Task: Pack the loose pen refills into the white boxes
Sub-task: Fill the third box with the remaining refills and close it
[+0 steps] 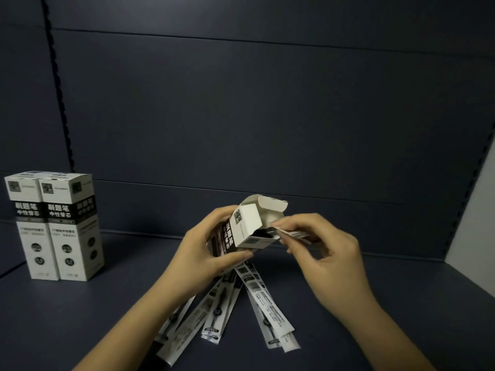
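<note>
My left hand [206, 247] grips a white and black refill box [247, 228], tilted with its open mouth to the right and its lid flap [270, 206] raised. My right hand [318, 250] pinches a wrapped pen refill [293, 233] whose tip sits at the box mouth. Several loose wrapped refills [222, 309] lie fanned out on the dark surface below my hands, partly hidden by my left forearm.
Three closed white boxes [56, 226] stand upright together at the left of the dark shelf floor [401, 290]. A dark back wall [267, 116] rises behind, and a pale side panel [479, 223] shows at the right edge.
</note>
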`<state>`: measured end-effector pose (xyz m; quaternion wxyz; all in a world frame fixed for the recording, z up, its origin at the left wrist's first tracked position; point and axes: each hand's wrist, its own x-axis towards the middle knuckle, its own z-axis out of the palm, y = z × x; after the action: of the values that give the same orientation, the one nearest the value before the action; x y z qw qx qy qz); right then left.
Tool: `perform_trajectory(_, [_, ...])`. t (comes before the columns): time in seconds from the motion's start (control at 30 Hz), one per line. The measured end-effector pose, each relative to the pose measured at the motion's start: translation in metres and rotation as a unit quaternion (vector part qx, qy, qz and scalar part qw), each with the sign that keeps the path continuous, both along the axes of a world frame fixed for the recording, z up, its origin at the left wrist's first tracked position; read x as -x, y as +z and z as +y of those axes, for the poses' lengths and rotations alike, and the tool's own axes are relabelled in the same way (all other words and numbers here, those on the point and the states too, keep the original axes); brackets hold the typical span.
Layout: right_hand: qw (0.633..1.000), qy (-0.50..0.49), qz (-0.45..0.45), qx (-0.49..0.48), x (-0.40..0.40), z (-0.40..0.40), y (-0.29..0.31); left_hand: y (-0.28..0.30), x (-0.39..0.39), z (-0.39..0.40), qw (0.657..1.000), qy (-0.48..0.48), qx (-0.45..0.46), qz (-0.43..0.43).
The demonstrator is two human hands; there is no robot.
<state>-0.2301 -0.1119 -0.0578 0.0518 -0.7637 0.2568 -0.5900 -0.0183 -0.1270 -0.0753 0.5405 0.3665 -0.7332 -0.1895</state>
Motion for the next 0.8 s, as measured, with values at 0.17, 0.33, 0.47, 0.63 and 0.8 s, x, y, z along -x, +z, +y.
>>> perform_trajectory(0.17, [0.997, 0.018, 0.061, -0.042, -0.004, 0.001, -0.001, 0.001, 0.001, 0.001, 1.000, -0.007, -0.003, -0.011])
perform_trajectory(0.33, [0.990, 0.034, 0.090, -0.106, -0.006, 0.004, -0.003, 0.000, 0.003, 0.002, 1.000, -0.013, -0.006, -0.025])
perform_trajectory(0.47, [0.973, 0.077, 0.120, -0.181, -0.007, 0.008, -0.001, -0.002, 0.003, 0.001, 0.999, -0.021, -0.006, -0.024])
perform_trajectory(0.63, [0.964, 0.078, 0.171, -0.189, -0.005, 0.011, -0.003, -0.001, 0.003, 0.001, 1.000, -0.021, 0.000, -0.015])
perform_trajectory(0.8, [0.998, 0.051, 0.000, -0.047, -0.007, 0.013, -0.002, 0.000, 0.002, 0.002, 1.000, -0.007, -0.003, -0.006])
